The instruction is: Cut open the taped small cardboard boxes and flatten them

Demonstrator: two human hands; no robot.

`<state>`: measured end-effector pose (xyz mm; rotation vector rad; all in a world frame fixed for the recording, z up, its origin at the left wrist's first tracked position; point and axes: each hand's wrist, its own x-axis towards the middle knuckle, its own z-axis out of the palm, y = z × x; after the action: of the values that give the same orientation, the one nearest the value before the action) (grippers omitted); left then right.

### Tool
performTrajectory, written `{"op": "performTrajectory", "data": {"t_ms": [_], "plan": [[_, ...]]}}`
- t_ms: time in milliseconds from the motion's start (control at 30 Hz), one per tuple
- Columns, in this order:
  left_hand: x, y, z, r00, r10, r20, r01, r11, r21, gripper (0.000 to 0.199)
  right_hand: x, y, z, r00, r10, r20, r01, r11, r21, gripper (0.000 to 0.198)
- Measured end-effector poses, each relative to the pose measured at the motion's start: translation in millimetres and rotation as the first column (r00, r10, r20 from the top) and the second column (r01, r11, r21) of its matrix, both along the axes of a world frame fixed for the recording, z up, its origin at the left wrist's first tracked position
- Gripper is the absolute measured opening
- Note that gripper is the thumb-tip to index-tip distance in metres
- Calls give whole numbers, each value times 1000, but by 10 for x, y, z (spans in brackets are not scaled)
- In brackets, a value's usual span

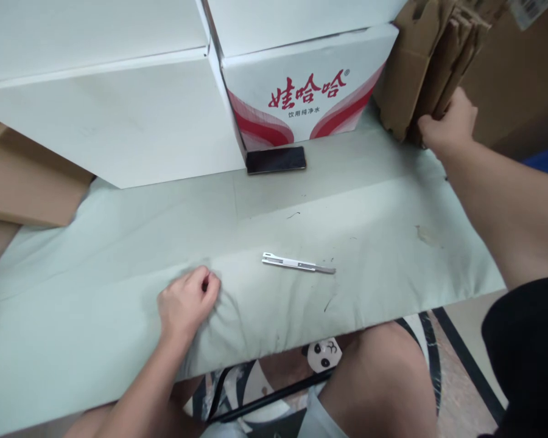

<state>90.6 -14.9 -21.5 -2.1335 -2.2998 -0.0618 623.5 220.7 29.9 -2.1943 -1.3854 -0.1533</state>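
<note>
My left hand [187, 303] rests as a loose fist on the pale green cloth [119, 237], with nothing visible in it. Off to the right, my right hand [452, 126] grips the lower edge of a stack of folded brown cardboard [406, 67] standing upright, thumb on the near side. The fingers behind that edge are partly hidden. A white utility knife [288, 262] with its blade out lies on the cloth between my hands, closer to the left one.
White cartons [119, 121] line the back, one a drinking-water carton [296, 125] with red lettering. A black phone [276, 160] lies against its foot. An open brown box [31, 176] sits at the left, and a large brown carton [516, 79] stands at the right.
</note>
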Motion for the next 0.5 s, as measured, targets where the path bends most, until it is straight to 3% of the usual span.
{"op": "performTrajectory", "data": {"t_ms": [67,167,233,300,367,500], "plan": [[8,3,2,1000,4,1,-4,1000,-7,34,-87,-43,-5,995,-29,-97,29,1000,3,46],[14,5,4,1000,2,5,-2,1000,-2,34,-183,-46,-21,962,68,-264,-58,997,46,67],[11,4,3,1000,1,7,-1,1000,1,34,-241,-27,-55,942,155,-297,-130,986,104,76],[3,5,0,1000,-3,4,3,1000,7,34,-303,2,-104,947,163,-276,-130,983,133,81],[-6,6,-3,1000,-5,-1,5,1000,7,35,-358,41,-150,964,64,-260,-42,995,90,79],[-11,8,-1,1000,-1,-9,1,1000,-11,35,-394,140,-177,969,-127,-214,132,991,9,50]]}}
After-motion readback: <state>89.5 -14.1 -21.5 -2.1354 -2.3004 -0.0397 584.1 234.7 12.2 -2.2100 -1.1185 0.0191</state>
